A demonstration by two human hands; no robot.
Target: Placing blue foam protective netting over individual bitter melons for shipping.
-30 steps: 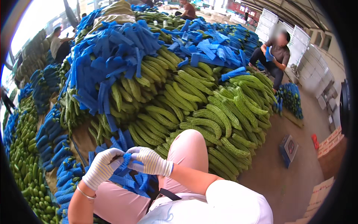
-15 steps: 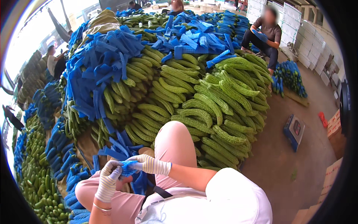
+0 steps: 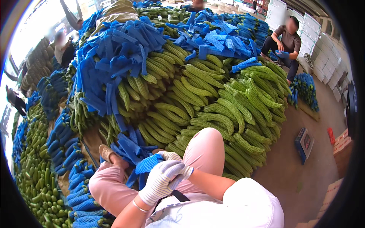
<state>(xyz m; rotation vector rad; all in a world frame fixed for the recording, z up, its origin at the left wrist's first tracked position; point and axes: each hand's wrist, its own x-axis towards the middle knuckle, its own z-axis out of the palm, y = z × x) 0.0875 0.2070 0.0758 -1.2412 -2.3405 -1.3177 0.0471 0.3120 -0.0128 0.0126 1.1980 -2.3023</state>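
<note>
Both my hands wear white gloves with thin stripes and meet above my lap. A blue foam net sleeve (image 3: pixel 149 163) sticks out to the left from between them, its mesh bunched. My right hand (image 3: pixel 170 155) is closed on the sleeve, partly hidden behind the left. My left hand (image 3: pixel 161 179) lies across the front of the right hand near its cuff, fingers curled in; what they grip is hidden. More blue net sleeves (image 3: pixel 131 146) lie loose beside my foot. A large heap of green bitter melons (image 3: pixel 182 110) rises just ahead of my knees.
Blue sleeves (image 3: pixel 118 45) are piled on top of the heap. At the left lie sleeved melons (image 3: pixel 81 190) and bare green vegetables (image 3: pixel 42 182). A scale (image 3: pixel 305 144) stands on the floor at right. Another person (image 3: pixel 287 41) sits at the far right, holding a blue sleeve.
My hands have shifted right, and the left now crosses over the right. The blue sleeve looks more spread. My view has turned left, and the seated person's hands have lowered.
</note>
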